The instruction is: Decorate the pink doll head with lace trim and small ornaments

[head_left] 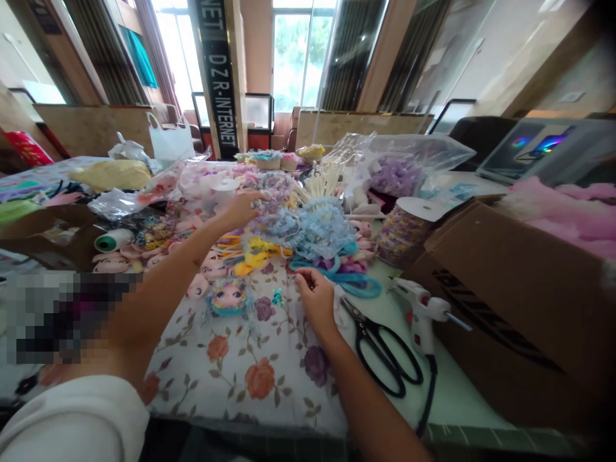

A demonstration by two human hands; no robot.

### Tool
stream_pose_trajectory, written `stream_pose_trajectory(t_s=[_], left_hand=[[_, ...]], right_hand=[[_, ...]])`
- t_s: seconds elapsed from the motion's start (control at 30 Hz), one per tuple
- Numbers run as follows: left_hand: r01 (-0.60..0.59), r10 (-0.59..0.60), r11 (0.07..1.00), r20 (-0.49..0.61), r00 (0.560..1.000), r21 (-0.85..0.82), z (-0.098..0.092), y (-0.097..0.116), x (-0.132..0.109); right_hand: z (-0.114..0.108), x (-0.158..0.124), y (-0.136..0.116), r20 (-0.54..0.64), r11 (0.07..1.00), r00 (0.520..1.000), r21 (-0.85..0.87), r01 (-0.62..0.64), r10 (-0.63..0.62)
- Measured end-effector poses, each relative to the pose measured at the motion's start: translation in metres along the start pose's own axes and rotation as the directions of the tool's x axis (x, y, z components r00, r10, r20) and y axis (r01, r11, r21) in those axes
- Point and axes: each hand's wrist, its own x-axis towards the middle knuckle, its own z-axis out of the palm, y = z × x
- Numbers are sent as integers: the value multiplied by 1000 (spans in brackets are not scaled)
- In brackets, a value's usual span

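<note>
My left hand (242, 208) reaches far across the table, fingers curled into a pile of small pastel trimmings (269, 189) beside a white ribbon spool (222, 186). My right hand (315, 296) rests on the floral cloth (250, 359), fingers pinched together near a tiny teal ornament (278, 296). A decorated doll face with blue frills (228, 298) lies just left of that hand. Blue lace ruffles and coloured headbands (320, 234) are heaped right behind it.
Black scissors (385, 353) and a white glue gun (423, 314) lie to the right, next to an open cardboard box (520, 301). Pink doll faces (139, 256), a thread cone (113, 240), a sequin roll (404, 234) and plastic bags (409, 160) crowd the table.
</note>
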Motion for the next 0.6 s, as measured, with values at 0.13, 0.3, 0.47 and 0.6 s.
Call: stream_pose_trajectory(t_s=[0.13,0.3,0.47,0.6], left_hand=[[29,-25,995,49,999,-95,-21,10,-57],[97,-77,970,96,992,-222,-8,34,-132],[156,-111,879,125,986,-451,36,72,-173],[145,-94,802,117,989,-579,61,83,-169]], right_hand=[[0,2,6,184,991,983,-132,13,12],[-3,1,9,373,976,926,-216,22,61],[-2,-8,-1,373,929,923,-366,52,96],[-3,-10,-6,352,867,927,-495,65,132]])
